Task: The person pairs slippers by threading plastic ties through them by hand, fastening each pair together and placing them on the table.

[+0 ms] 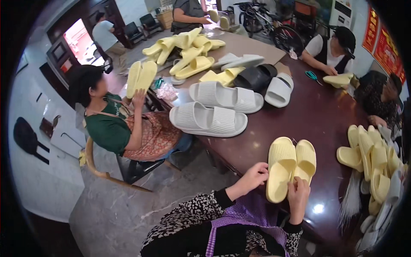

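Note:
A pair of pale yellow slippers with ribbed straps is right in front of me at the table's near edge, soles down and toes pointing away. My left hand (255,176) is closed, its fingertips at the outer edge of the left yellow slipper (280,182). At the heel of the right yellow slipper (306,160), my right hand (299,192) has its fingers curled around the rim and hides part of it. The two slippers lie side by side, the left one overlapping the right a little.
Grey slippers (209,120) and a black pair (255,77) lie beyond on the dark red table (317,113). Yellow slippers (188,47) are heaped farther back, more (372,158) at right beside white strands (352,199). Co-workers sit left and right; green scissors (313,77) lie far right.

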Motion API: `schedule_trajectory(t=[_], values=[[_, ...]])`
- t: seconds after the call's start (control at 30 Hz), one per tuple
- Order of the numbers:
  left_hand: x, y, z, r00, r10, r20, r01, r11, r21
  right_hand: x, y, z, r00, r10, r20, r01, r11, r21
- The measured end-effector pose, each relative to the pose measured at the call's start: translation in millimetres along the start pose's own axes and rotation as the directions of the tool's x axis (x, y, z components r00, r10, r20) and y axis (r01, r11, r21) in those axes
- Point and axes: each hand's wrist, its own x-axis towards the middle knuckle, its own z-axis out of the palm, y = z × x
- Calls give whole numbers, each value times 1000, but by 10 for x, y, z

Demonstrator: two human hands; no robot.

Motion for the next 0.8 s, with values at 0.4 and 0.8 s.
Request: schedule_trajectory(t=[0.4, 0.8], values=[[498, 39, 190, 995, 15, 102, -22, 998, 65, 575, 188, -103, 964, 238, 120, -239, 971, -6], [1871, 468, 770, 972, 194, 133, -229, 910, 346, 1430, 1319, -163, 984, 174, 33, -176, 979, 99]])
